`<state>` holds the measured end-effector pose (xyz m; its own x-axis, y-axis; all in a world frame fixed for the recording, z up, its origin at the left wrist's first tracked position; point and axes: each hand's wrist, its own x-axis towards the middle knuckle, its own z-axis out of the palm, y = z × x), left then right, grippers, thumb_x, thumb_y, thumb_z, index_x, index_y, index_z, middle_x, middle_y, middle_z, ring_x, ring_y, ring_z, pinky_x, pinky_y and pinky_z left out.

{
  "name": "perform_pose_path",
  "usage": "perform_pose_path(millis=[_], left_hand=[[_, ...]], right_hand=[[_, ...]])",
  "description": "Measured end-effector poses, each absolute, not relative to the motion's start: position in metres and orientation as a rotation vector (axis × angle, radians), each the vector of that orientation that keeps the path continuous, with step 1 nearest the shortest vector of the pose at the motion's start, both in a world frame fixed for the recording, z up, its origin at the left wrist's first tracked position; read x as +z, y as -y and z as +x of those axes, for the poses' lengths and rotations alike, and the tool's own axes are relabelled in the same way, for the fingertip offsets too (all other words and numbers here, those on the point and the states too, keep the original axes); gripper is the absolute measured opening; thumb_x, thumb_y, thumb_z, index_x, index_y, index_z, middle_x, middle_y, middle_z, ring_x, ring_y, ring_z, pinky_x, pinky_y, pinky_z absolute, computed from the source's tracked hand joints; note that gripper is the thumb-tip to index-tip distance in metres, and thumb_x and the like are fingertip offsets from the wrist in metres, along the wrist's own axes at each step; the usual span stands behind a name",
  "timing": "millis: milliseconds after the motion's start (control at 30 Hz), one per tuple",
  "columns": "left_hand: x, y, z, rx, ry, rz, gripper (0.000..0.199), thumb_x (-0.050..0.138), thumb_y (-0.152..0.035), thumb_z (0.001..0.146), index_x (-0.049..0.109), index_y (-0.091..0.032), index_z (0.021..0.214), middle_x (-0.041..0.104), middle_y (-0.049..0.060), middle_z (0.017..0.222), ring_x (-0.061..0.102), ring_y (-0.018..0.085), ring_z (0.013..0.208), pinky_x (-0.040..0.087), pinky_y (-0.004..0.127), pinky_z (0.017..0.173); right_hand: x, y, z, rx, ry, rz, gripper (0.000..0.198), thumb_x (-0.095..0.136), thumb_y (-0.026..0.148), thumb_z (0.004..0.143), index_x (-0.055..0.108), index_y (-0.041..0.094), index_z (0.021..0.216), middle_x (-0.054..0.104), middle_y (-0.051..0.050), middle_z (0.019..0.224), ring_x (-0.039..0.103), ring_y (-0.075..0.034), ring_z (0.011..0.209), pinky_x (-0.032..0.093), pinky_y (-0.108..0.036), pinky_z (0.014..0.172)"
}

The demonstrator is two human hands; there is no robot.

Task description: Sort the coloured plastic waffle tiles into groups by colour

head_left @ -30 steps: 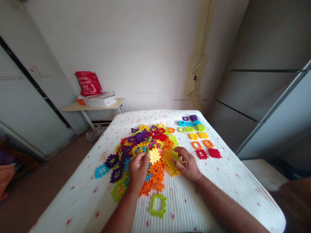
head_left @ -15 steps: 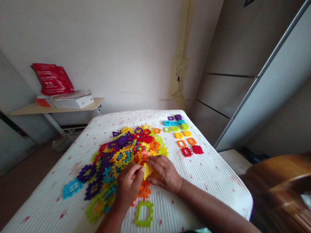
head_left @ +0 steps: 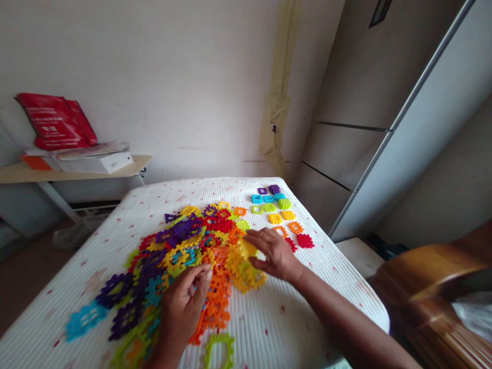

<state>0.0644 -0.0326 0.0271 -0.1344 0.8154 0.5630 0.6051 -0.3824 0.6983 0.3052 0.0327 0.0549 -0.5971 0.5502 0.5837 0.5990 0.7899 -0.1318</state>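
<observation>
My right hand (head_left: 274, 252) is closed around the edge of a solid yellow toothed plastic tile (head_left: 246, 249), thumb below and fingers above. Just under it lie several yellow tiles (head_left: 244, 274) at the right side of a mixed heap. My left hand (head_left: 183, 302) is over the near left part of that heap, thumb and index finger pressed together. I cannot make out whether anything small is between them. Between the hands is a group of orange tiles (head_left: 217, 302). A lime green frame tile (head_left: 220, 351) lies at the bottom, partly cut off by the picture edge.
Purple tiles (head_left: 184, 228) and red tiles (head_left: 219, 220) fill the heap's far side. Sorted by colour, small stacks stand at right, among them a red one (head_left: 305, 241) and a purple one (head_left: 274, 189). The quilted white cover (head_left: 307, 307) bears everything. A wooden chair (head_left: 438, 277) is at right.
My hands have moved apart. The right one has carried the yellow tile right and up, uncovering the orange and yellow tiles; the left has released its side. The view has shifted slightly.
</observation>
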Motion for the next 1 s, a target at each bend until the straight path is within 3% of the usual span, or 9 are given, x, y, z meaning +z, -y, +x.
perform_pose_path(millis=[200, 367, 800, 1000], left_hand=[[0.027, 0.031, 0.06, 1.539, -1.619, 1.932, 0.019, 0.054, -0.037, 0.08, 0.068, -0.024, 0.076, 0.071, 0.0, 0.069, 0.065, 0.016, 0.06, 0.05, 0.023, 0.056], [0.028, 0.032, 0.06, 1.572, -1.604, 1.967, 0.018, 0.055, -0.036, 0.08, 0.067, -0.024, 0.075, 0.069, -0.001, 0.066, 0.063, 0.014, 0.058, 0.048, 0.022, 0.054], [0.024, 0.031, 0.053, 1.542, -1.618, 2.039, 0.016, 0.056, -0.032, 0.081, 0.067, -0.021, 0.078, 0.069, -0.002, 0.068, 0.063, 0.013, 0.06, 0.048, 0.021, 0.057], [0.023, 0.031, 0.054, 1.548, -1.611, 2.075, 0.014, 0.057, -0.03, 0.082, 0.066, -0.021, 0.079, 0.068, -0.002, 0.066, 0.062, 0.012, 0.059, 0.047, 0.02, 0.056]], right_hand=[[0.058, -0.108, 0.414, -0.096, 2.206, -1.376, 0.038, 0.063, 0.018, 0.072, 0.063, 0.017, 0.11, 0.067, -0.01, 0.108, 0.06, -0.023, 0.096, 0.046, -0.038, 0.087], [0.044, -0.143, 0.451, -0.027, 2.188, -1.721, 0.039, 0.064, 0.017, 0.07, 0.065, 0.017, 0.11, 0.066, -0.009, 0.11, 0.06, -0.022, 0.1, 0.046, -0.033, 0.088], [0.026, -0.167, 0.452, 0.048, 2.241, -1.882, 0.042, 0.066, 0.02, 0.07, 0.065, 0.022, 0.112, 0.066, -0.007, 0.109, 0.061, -0.021, 0.093, 0.046, -0.03, 0.085], [0.023, -0.171, 0.453, 0.039, 2.281, -1.881, 0.044, 0.064, 0.02, 0.071, 0.063, 0.02, 0.116, 0.065, -0.007, 0.114, 0.057, -0.023, 0.105, 0.045, -0.03, 0.089]])
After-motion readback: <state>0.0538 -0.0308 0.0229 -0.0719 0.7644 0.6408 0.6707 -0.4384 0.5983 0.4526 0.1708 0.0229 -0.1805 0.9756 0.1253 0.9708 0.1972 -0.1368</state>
